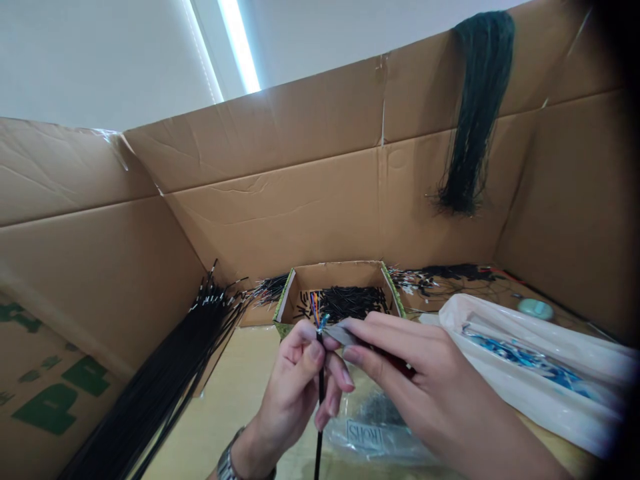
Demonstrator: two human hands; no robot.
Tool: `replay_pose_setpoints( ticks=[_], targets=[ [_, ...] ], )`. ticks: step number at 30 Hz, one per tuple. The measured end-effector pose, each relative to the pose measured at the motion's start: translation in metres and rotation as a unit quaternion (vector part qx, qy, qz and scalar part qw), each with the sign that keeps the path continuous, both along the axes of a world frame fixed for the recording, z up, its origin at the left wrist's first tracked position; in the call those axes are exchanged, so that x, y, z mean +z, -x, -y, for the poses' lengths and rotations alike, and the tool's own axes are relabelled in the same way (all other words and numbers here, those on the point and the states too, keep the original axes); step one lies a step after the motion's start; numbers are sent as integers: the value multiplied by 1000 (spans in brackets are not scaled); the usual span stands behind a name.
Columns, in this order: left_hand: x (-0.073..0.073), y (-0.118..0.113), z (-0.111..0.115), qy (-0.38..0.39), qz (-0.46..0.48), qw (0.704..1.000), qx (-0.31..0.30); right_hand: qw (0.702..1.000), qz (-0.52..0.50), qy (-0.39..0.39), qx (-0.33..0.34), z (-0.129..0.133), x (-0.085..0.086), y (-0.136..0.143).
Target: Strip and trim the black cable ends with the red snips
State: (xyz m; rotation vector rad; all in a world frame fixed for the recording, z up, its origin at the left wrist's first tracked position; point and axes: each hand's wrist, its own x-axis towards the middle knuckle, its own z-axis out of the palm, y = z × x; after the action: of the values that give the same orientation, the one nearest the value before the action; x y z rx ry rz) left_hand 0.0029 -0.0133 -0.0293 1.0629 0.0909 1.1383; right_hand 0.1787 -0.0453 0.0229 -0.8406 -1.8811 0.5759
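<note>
A black cable (321, 390) runs upright through the fingers of my left hand (303, 377), which pinches it near its stripped top end. Above the pinch, thin coloured wires (315, 308) fan out in orange, purple and other colours, with a shiny bluish scrap (325, 321) beside them. My right hand (405, 353) is closed around a flat grey-bladed tool (343, 335). Its tip meets the cable end at my left fingertips. Part of a dark and red handle shows under the right fingers; the rest is hidden, so the exact kind of tool is unclear.
An open box (340, 272) of short black pieces stands behind my hands. Long black cables (165, 373) lie at left. A white-lined tray (525, 393) holds blue scraps at right. A clear plastic bag (370, 433) lies below. Dark strands (483, 100) hang over the cardboard wall (280, 200).
</note>
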Motion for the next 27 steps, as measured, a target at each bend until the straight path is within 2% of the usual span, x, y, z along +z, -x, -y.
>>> replay_pose_setpoints(
  ticks=[5,14,27],
  targets=[
    [-5,0,0,2,1,1000,-4,1000,4,-9,-6,-1,-3,1],
    [-1,1,-1,-2,-4,1000,-3,1000,10,-22,-14,0,-1,-1],
    [-3,1,-2,-5,-6,1000,-5,999,23,-23,-28,-1,-3,0]
  ],
)
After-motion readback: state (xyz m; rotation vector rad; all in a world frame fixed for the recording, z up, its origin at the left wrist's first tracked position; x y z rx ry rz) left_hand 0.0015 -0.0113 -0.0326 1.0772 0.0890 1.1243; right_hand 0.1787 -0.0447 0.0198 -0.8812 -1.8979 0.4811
